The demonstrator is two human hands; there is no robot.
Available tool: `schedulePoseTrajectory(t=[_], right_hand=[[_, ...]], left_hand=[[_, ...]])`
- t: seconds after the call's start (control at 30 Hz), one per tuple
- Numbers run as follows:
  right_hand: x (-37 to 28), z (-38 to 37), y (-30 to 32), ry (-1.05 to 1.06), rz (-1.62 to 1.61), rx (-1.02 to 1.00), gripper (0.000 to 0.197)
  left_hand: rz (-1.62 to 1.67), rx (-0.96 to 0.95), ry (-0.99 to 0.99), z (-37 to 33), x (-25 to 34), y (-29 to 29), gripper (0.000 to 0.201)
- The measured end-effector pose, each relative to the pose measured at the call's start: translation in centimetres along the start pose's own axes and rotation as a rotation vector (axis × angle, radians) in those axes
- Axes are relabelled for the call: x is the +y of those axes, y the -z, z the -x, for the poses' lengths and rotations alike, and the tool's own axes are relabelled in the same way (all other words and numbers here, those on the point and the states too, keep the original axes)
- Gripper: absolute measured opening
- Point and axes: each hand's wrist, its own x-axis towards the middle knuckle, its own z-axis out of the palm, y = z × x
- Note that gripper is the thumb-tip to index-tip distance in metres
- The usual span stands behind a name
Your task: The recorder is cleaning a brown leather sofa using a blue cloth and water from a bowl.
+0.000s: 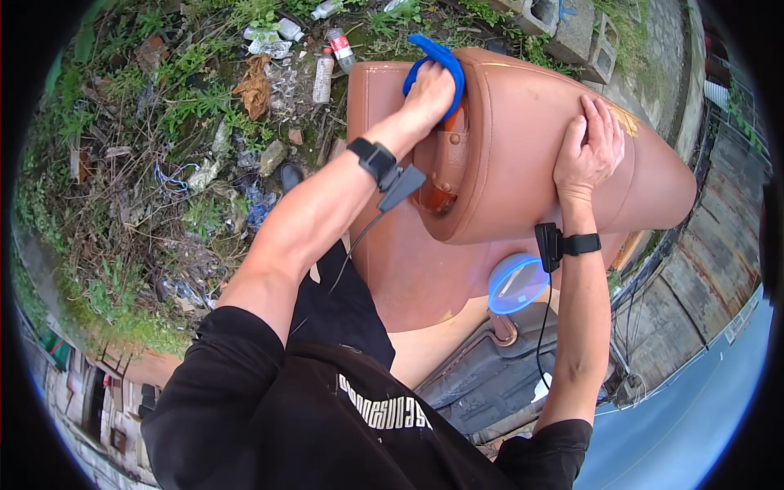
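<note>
A brown leather-covered armchair or sofa part (pixel 523 155) stands in front of me, its upper padded piece tapering to the right. Bunched around my left hand (pixel 430 94) is a blue cloth (pixel 447 59), which those closed fingers press at the far left end of the padded piece. Just below the cloth, a recess shows orange-brown wood and a studded leather strip (pixel 451 155). My right hand (pixel 590 151) lies flat with fingers stretched on the leather top, near a worn yellowish patch (pixel 622 117). A clear, blue-rimmed round tub (pixel 519 283) sits below, partly behind my right forearm.
Weeds and litter cover the ground at left, with plastic bottles (pixel 323 75) and a crumpled brown rag (pixel 254 86). Hollow concrete blocks (pixel 574 37) lie at the far right. A dark moulded plastic piece (pixel 474 380) is near my body. Cables hang from both wrist straps.
</note>
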Motion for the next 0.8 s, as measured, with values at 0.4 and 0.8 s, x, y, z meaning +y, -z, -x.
schedulePoseTrajectory(t=[0.4,0.8], right_hand=[[-0.8,-0.7,-0.3,0.024,-0.022,-0.029,0.034],[-0.8,-0.9,-0.9,0.05,-0.054,0.012,0.033]], left_hand=[[-0.132,0.029,-0.41,17.7,5.5,-2.7,0.079],[-0.019,0.06,-0.12,-3.4,4.1,1.4,0.057]])
